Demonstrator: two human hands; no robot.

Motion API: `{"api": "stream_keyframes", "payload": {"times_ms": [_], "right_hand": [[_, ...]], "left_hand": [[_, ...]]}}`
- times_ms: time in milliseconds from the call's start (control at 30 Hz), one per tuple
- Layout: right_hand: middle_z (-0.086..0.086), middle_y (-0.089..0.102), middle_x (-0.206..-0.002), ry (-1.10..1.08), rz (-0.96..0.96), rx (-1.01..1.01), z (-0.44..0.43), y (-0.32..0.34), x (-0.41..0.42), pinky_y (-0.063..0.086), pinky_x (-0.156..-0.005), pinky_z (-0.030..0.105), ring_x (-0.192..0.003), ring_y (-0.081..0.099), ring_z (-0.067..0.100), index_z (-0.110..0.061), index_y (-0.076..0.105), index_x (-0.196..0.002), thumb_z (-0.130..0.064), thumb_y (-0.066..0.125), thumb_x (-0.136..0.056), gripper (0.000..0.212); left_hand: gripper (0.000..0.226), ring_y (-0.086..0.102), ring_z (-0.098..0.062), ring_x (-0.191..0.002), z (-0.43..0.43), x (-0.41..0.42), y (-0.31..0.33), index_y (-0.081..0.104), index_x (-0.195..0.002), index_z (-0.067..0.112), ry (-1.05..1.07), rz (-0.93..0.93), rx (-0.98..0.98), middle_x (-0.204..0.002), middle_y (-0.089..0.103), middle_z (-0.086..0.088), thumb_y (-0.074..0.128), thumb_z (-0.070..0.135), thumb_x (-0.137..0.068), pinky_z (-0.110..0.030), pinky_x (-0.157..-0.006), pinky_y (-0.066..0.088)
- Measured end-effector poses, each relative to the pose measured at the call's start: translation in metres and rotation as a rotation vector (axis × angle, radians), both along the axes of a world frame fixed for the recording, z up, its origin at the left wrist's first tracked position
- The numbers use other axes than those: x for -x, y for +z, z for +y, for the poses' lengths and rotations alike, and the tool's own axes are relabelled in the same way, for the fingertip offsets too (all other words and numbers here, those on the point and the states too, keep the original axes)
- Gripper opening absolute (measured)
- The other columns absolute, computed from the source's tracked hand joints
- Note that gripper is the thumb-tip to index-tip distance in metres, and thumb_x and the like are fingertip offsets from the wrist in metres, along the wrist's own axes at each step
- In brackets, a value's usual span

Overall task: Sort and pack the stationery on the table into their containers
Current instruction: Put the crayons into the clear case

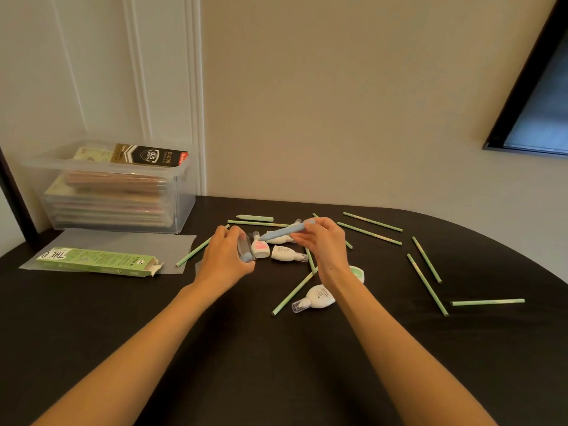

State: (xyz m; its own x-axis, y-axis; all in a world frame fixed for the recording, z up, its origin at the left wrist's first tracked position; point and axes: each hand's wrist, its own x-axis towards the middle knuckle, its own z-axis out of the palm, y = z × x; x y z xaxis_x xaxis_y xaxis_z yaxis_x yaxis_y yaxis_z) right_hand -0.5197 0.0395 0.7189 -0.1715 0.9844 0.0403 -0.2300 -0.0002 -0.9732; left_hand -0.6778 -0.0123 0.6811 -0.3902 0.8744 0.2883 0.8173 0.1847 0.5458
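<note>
A dark surface (276, 364) offers open room nearest the person. Right of an open green carton (98, 261), correction tapes (316, 298) and green pencils (427, 284) lie loose; sorting looks barely begun. There the left hand (224, 259) curls its fingers (236, 233) round a clear cap (245, 249); the right hand (322, 244) pinches a blue pen (284, 232). Behind the carton stands a clear bin (116, 192).

Behind the table's (276, 364) far edge rises a beige wall (338, 87), with white moulded panelling (138, 72) beyond the far left corner and, perhaps, a dark-framed window (541, 112) toward the right.
</note>
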Motion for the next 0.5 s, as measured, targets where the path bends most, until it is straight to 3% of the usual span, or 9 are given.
{"api": "stream_keyframes", "payload": {"times_ms": [100, 200, 267, 400, 500], "right_hand": [[0.009, 0.066, -0.084, 0.072, -0.081, -0.003, -0.006, -0.002, 0.006, 0.056, -0.064, 0.019, -0.067, 0.068, 0.013, -0.007, 0.056, -0.097, -0.003, 0.048, -0.094, 0.009], [0.012, 0.066, -0.092, 0.136, -0.108, 0.029, -0.013, -0.009, 0.012, 0.057, -0.066, 0.020, -0.070, 0.069, 0.013, -0.008, 0.054, -0.107, -0.005, 0.053, -0.092, 0.015], [0.013, 0.066, -0.095, 0.143, -0.123, 0.024, -0.016, -0.011, 0.015, 0.057, -0.066, 0.020, -0.069, 0.069, 0.011, -0.013, 0.051, -0.104, -0.007, 0.057, -0.091, 0.016], [0.008, 0.066, -0.106, 0.128, -0.374, -0.154, -0.021, -0.020, 0.011, 0.049, -0.065, 0.014, -0.088, 0.063, 0.010, -0.014, 0.063, -0.093, -0.014, 0.064, -0.087, 0.007], [0.003, 0.058, -0.111, 0.206, -0.479, -0.048, -0.015, -0.009, 0.019, 0.048, -0.069, 0.015, -0.106, 0.054, 0.014, -0.014, 0.066, -0.097, -0.019, 0.060, -0.089, 0.011]], "left_hand": [[0.047, 0.046, -0.014, -0.101, 0.001, -0.007, 0.002, 0.048, -0.115, 0.020, -0.048, 0.006, -0.020, -0.119, 0.044, -0.002, 0.075, 0.022, -0.076, -0.024, -0.084, 0.044], [0.048, 0.047, -0.016, -0.104, 0.002, -0.012, 0.003, 0.049, -0.116, 0.019, -0.079, 0.020, -0.012, -0.119, 0.044, -0.002, 0.075, 0.022, -0.076, -0.026, -0.086, 0.045], [0.050, 0.047, -0.017, -0.106, 0.001, -0.014, 0.004, 0.048, -0.119, 0.019, -0.090, 0.045, 0.003, -0.121, 0.043, -0.002, 0.074, 0.024, -0.076, -0.027, -0.087, 0.045], [0.055, 0.047, -0.019, -0.110, 0.001, -0.016, 0.006, 0.046, -0.123, 0.018, -0.080, 0.078, 0.045, -0.125, 0.043, -0.004, 0.074, 0.025, -0.076, -0.030, -0.092, 0.046], [0.055, 0.046, -0.020, -0.112, 0.005, -0.020, 0.010, 0.045, -0.123, 0.016, -0.073, 0.065, 0.033, -0.125, 0.043, -0.005, 0.074, 0.024, -0.077, -0.030, -0.093, 0.045]]}}
